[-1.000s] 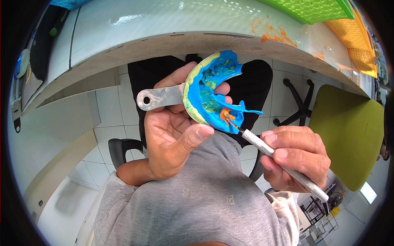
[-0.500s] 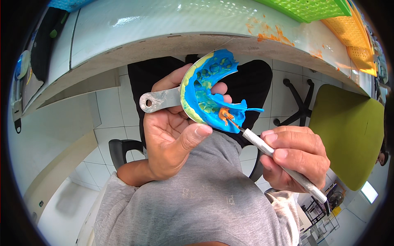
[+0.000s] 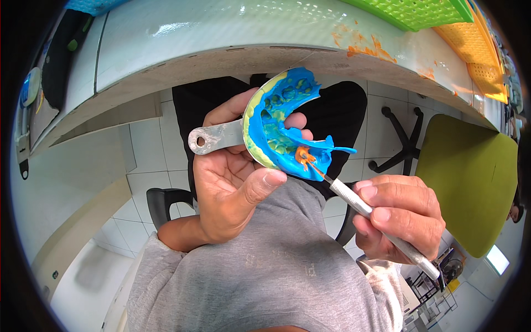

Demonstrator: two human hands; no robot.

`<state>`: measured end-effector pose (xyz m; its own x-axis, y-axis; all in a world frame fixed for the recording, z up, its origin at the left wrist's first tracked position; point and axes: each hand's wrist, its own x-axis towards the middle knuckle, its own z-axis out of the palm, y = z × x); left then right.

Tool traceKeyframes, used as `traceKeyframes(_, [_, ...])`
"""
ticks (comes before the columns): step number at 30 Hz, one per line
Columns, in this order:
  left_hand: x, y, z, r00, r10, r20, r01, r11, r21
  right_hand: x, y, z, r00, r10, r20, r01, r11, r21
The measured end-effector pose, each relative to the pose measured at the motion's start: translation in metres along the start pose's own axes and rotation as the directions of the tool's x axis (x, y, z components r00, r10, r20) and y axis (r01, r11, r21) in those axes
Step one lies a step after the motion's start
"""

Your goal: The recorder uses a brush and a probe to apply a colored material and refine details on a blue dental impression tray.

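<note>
The left hand (image 3: 232,188) is curled around a metal dental impression tray (image 3: 271,130), thumb pressed against its near rim and fingers behind it, the flat holed handle (image 3: 213,137) sticking out to the left. The tray is filled with blue impression material (image 3: 276,124) edged in yellow-green. The right hand (image 3: 401,218) pinches a slim metal instrument (image 3: 362,207) like a pen; its tip touches a small orange spot (image 3: 303,155), possibly wax, at the tray's near right end. Beyond the hands runs a white counter edge (image 3: 221,39); an olive-green chair (image 3: 470,177) stands at right.
</note>
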<state>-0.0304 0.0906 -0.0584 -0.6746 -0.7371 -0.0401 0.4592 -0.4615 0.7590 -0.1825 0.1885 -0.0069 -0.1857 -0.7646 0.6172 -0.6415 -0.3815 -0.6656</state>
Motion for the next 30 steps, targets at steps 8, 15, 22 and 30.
traceKeyframes(8, [-0.0004, -0.0002, -0.0011, 1.0, -0.006, -0.007, 0.006, 1.0, -0.006, -0.0004, -0.0014, -0.0012, 1.0, -0.005, 0.003, 0.005, 1.0, 0.002])
traceKeyframes(15, [-0.0004, -0.0001, -0.0008, 1.0, -0.011, -0.01, 0.011, 1.0, -0.004, -0.0003, -0.0016, 0.0002, 1.0, -0.015, 0.003, 0.015, 1.0, -0.01])
traceKeyframes(22, [-0.0004, 0.0007, -0.0014, 1.0, -0.014, -0.009, 0.014, 1.0, -0.005, -0.0013, -0.0032, 0.0001, 1.0, -0.007, 0.001, 0.007, 1.0, -0.014])
traceKeyframes(30, [-0.0001, 0.0002, -0.0016, 1.0, -0.007, 0.0, 0.007, 1.0, -0.005, -0.0025, -0.0001, 0.0016, 1.0, -0.013, -0.02, 0.013, 1.0, -0.008])
